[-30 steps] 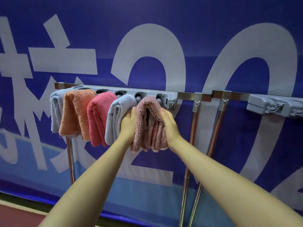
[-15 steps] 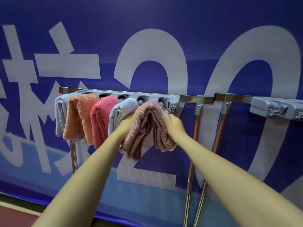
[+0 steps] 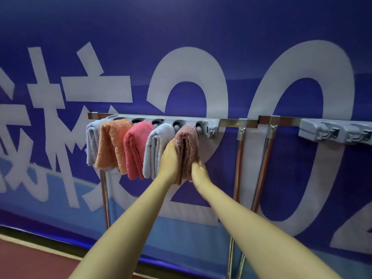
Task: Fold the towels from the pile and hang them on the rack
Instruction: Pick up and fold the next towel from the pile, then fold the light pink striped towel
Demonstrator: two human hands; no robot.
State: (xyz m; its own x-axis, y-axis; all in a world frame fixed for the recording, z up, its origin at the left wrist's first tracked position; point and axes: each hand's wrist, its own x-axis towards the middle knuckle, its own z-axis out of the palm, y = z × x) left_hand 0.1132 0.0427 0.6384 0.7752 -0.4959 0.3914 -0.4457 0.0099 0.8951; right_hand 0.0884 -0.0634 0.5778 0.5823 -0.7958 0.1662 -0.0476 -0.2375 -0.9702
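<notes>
A grey holder rack [image 3: 209, 125] on a metal rail carries several folded towels side by side. From the left hang a pale grey towel [image 3: 91, 143], an orange towel [image 3: 111, 143], a pink-red towel [image 3: 134, 148], a light blue towel [image 3: 156, 152] and a dusty-rose towel [image 3: 186, 150]. My left hand [image 3: 170, 158] presses flat against the left side of the dusty-rose towel. My right hand [image 3: 198, 170] holds its lower right edge, fingers curled around the cloth. The pile is out of view.
A second grey holder [image 3: 334, 131] sits on the rail at the right with nothing on it. Chrome stand poles [image 3: 239, 168] drop from the rail. Behind is a blue banner with large pale characters. A red floor strip [image 3: 30, 264] shows at bottom left.
The dusty-rose towel was spread open and pulled outward; its two halves are now pressed together and hang straight. My right hand slid down to its lower edge.
</notes>
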